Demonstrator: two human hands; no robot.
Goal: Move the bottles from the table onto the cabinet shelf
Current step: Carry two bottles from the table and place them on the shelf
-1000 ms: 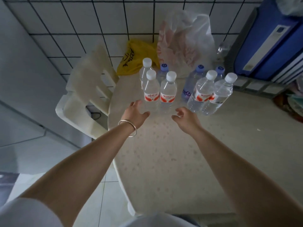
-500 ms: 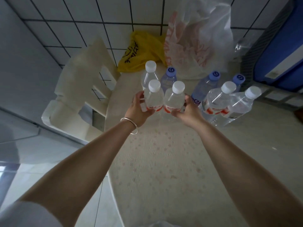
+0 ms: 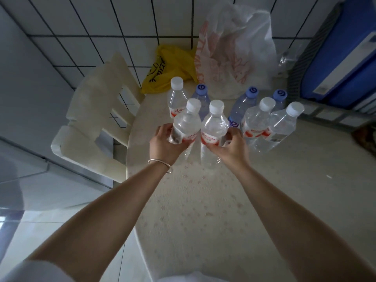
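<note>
**Two bottles gripped, six more on the surface**

Left hand (image 3: 164, 145) is wrapped round the label band of the near-left bottle (image 3: 186, 125). Right hand (image 3: 231, 148) is wrapped round the near-middle bottle (image 3: 213, 129). Both white-capped, red labels, touching each other. Can't tell if they're clear of the surface (image 3: 203, 210) yet.

The others: white-capped bottle (image 3: 176, 96) just behind my left one, three blue-capped bottles (image 3: 242, 106) at the far side, a white-capped pair (image 3: 266, 123) right of my right hand. Cabinet shelf not in view.

Risks as I see them:
- Right knuckles are just beside the white-capped pair; a sideways pull could knock them over.
- Thin clear plastic, probably full: a squeeze flexes the wall, so the grip could slip.
- Held bottles touch each other, so tilting one drags the other.
- Plastic bags (image 3: 234, 58) close behind; snag risk later.
</note>
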